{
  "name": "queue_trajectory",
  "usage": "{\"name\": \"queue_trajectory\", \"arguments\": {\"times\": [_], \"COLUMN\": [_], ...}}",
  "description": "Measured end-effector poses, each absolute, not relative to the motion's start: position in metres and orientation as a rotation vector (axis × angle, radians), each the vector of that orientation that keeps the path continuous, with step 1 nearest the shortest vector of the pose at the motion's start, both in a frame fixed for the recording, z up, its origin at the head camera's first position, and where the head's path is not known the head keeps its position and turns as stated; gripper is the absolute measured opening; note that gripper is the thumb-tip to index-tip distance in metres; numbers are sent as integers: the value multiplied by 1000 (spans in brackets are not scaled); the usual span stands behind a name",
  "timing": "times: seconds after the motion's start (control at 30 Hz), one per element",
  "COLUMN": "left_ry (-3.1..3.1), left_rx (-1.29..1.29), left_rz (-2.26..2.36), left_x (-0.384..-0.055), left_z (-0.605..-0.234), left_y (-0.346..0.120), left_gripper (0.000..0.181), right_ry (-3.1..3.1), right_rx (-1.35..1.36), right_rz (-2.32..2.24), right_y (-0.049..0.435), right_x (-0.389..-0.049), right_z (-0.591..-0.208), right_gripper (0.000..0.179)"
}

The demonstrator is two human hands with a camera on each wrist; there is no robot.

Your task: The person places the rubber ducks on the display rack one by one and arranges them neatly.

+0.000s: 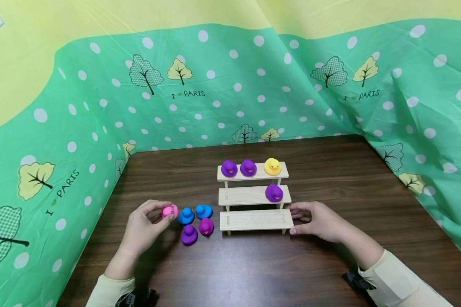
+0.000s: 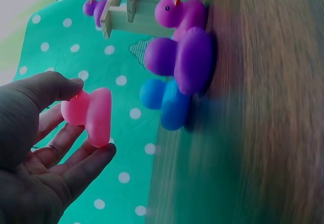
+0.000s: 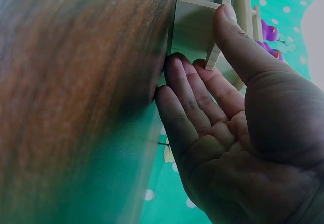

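Observation:
My left hand point(image 1: 144, 228) pinches a pink rubber duck point(image 1: 170, 211) between thumb and fingertips, lifted off the table in the left wrist view. Close by on its right stand two blue ducks point(image 1: 186, 216), a purple duck point(image 1: 189, 235) and a magenta duck point(image 1: 206, 227). My right hand point(image 1: 319, 221) holds the right end of the lowest step of a three-step wooden stand point(image 1: 255, 220), thumb at the front and fingers behind. Two purple ducks point(image 1: 229, 169) and a yellow duck point(image 1: 272, 166) sit on the top step; one purple duck point(image 1: 274, 193) sits on the middle step's right.
The stand and ducks are on a dark brown wooden table point(image 1: 253, 268). Around its back and sides hangs a green and yellow cloth point(image 1: 215, 111) with white dots and trees. Dark devices point(image 1: 357, 281) are strapped at both wrists.

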State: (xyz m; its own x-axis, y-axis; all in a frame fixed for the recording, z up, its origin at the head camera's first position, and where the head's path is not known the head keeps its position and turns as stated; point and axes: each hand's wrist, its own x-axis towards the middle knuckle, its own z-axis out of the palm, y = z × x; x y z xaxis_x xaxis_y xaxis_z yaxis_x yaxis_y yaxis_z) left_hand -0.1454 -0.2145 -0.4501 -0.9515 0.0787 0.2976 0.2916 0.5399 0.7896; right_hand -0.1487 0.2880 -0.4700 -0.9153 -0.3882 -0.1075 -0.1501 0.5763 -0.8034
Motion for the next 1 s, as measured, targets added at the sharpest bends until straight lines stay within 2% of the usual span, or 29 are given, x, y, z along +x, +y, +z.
{"name": "queue_trajectory", "arguments": {"times": [0.53,1.0], "left_ry": [-2423,-2387], "left_rx": [-457,-590], "left_rz": [-1576,-1581], "left_x": [-155,-159], "left_z": [-443,-440], "left_y": [-171,-124], "left_gripper": [30,32], "right_ry": [2551,2553], "right_rx": [-453,-459], "right_rz": [-1239,-1239], "right_y": [288,289], "right_x": [-149,-149], "right_z": [-469,-470], "right_gripper": [63,63]}}
